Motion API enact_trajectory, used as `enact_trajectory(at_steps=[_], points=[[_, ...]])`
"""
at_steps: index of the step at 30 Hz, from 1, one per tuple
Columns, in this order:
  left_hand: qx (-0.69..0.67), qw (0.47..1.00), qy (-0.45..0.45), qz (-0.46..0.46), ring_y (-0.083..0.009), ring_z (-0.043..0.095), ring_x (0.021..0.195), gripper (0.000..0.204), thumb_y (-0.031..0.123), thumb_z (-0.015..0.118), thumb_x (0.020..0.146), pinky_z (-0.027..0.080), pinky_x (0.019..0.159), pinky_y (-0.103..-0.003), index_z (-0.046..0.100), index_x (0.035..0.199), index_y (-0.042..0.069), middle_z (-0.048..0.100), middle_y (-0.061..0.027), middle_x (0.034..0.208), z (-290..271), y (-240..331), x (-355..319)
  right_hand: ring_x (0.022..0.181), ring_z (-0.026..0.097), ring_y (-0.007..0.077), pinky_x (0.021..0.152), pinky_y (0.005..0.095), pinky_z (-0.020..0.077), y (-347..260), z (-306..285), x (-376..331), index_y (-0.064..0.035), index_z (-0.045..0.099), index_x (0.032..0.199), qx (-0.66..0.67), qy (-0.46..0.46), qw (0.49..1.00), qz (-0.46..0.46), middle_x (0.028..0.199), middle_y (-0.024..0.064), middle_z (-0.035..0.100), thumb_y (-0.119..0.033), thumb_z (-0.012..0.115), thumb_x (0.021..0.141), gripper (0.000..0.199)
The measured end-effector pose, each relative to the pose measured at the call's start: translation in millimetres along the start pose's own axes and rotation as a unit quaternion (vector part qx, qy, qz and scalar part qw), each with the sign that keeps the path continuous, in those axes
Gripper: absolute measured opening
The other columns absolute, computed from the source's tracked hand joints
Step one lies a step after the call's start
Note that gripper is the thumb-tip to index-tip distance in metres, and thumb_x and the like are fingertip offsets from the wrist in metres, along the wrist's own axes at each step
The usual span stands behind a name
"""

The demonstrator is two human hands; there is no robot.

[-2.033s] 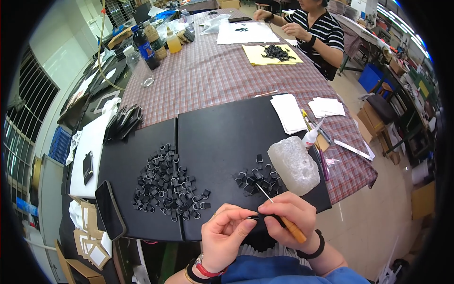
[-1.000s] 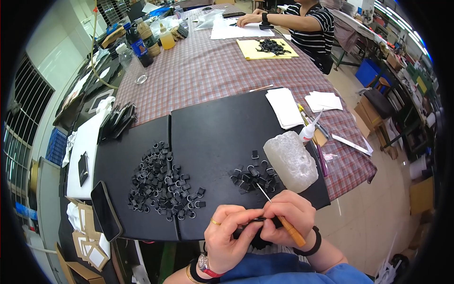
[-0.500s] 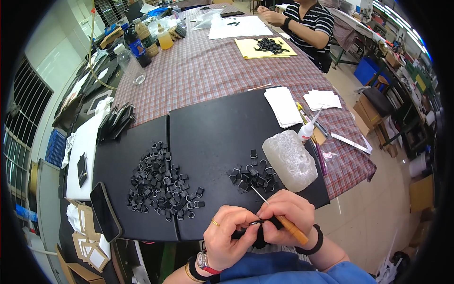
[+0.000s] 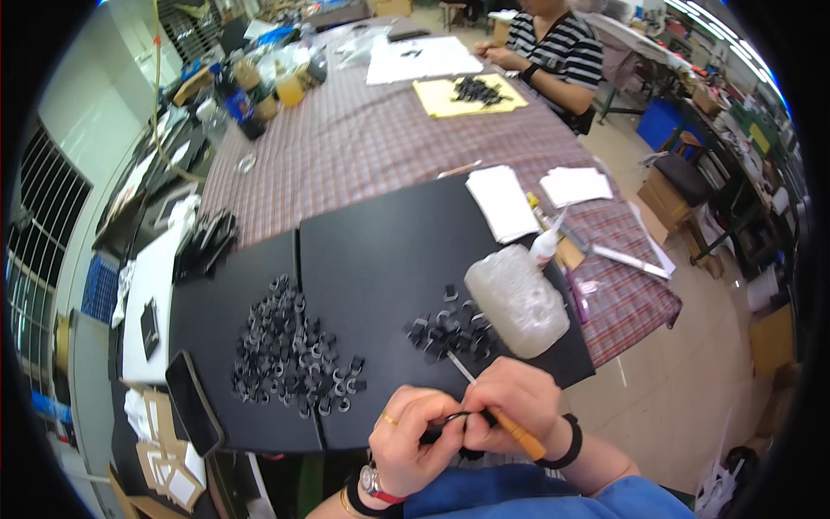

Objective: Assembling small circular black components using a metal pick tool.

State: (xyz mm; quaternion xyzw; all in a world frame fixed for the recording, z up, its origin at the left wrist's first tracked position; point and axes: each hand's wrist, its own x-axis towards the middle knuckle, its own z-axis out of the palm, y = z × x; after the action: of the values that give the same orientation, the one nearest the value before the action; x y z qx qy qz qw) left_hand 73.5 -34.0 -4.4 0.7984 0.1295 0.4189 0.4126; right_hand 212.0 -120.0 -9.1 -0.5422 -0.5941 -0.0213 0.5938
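Observation:
My left hand [image 4: 413, 439] is closed, pinching a small black strap piece [image 4: 456, 416] close to my body at the mat's front edge. Against it, my right hand [image 4: 516, 396] is closed around a wooden-handled awl [image 4: 517, 432], whose thin metal shaft points up and away to the left. The right fingertips meet the left ones at the strap piece, which they mostly cover. Just beyond the awl tip lies a small pile of black strap tabs with metal D-rings [image 4: 454, 333]. A larger pile of such tabs [image 4: 290, 350] spreads farther left.
A whitish translucent block [image 4: 517, 301] stands right of the small pile, beside a white glue bottle [image 4: 545, 246]. White cards [image 4: 501, 204] lie behind. A phone [image 4: 192, 402] rests at the black mat's [image 4: 380, 251] left. Across the checked tablecloth, a person [image 4: 553, 56] sits near black pieces on yellow paper [image 4: 437, 102].
The view has shifted and tilted slightly, with some blur. Both hands keep their grip on the strap piece and the awl; their pose is almost the same.

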Motion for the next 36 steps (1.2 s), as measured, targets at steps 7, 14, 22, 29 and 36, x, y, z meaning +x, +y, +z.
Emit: enact_trajectory(at_steps=[7, 14, 22, 29, 36], points=[[-0.073, 0.991, -0.017, -0.108, -0.0131, 0.057, 0.08, 0.01, -0.004, 0.059, 0.091, 0.047, 0.073, -0.024, 0.06, 0.1, -0.002, 0.06, -0.0058, 0.095, -4, 12, -9, 0.069, 0.065, 0.0231, 0.061, 0.0306, 0.0524, -3, -5, 0, -0.001, 0.065, 0.092, 0.093, -0.032, 0.995, 0.01, 0.081, 0.009, 0.066, -0.003, 0.078, 0.075, 0.022], [-0.113, 0.987, 0.009, -0.112, -0.0117, 0.051, 0.083, 0.004, 0.001, 0.056, 0.094, 0.043, 0.075, -0.023, 0.057, 0.098, -0.001, 0.054, -0.0049, 0.093, -1, 15, -12, 0.077, 0.063, 0.0234, 0.069, 0.0308, 0.0501, -5, -6, -6, -0.0008, 0.061, 0.099, 0.161, -0.061, 0.983, 0.07, 0.089, 0.0099, 0.063, -0.011, 0.072, 0.088, 0.019], [-0.078, 0.995, 0.019, -0.059, -0.0166, 0.054, 0.083, 0.006, -0.001, 0.058, 0.092, 0.044, 0.075, -0.026, 0.059, 0.097, 0.001, 0.054, -0.0072, 0.093, -1, 17, -11, 0.075, 0.058, 0.0254, 0.067, 0.0333, 0.047, -4, -4, -7, -0.001, 0.057, 0.096, 0.155, -0.057, 0.985, 0.046, 0.086, 0.0096, 0.058, -0.008, 0.069, 0.09, 0.015], [-0.062, 0.996, -0.01, -0.061, -0.0171, 0.053, 0.081, 0.009, 0.002, 0.063, 0.086, 0.043, 0.072, -0.027, 0.059, 0.094, 0.001, 0.057, -0.0076, 0.09, -3, 5, -10, 0.076, 0.059, 0.029, 0.068, 0.0351, 0.0486, -3, -3, -4, -0.002, 0.055, 0.093, 0.125, -0.074, 0.989, 0.015, 0.085, 0.0112, 0.058, -0.004, 0.069, 0.086, 0.016], [-0.027, 0.999, -0.022, -0.031, -0.0146, 0.052, 0.074, 0.01, 0.0, 0.063, 0.081, 0.041, 0.066, -0.025, 0.059, 0.09, 0.0, 0.058, -0.0079, 0.086, -5, 1, -14, 0.072, 0.06, 0.0288, 0.065, 0.035, 0.0493, -2, -8, -9, -0.0028, 0.057, 0.092, 0.103, -0.086, 0.991, -0.001, 0.084, 0.0107, 0.061, -0.004, 0.071, 0.083, 0.017]])
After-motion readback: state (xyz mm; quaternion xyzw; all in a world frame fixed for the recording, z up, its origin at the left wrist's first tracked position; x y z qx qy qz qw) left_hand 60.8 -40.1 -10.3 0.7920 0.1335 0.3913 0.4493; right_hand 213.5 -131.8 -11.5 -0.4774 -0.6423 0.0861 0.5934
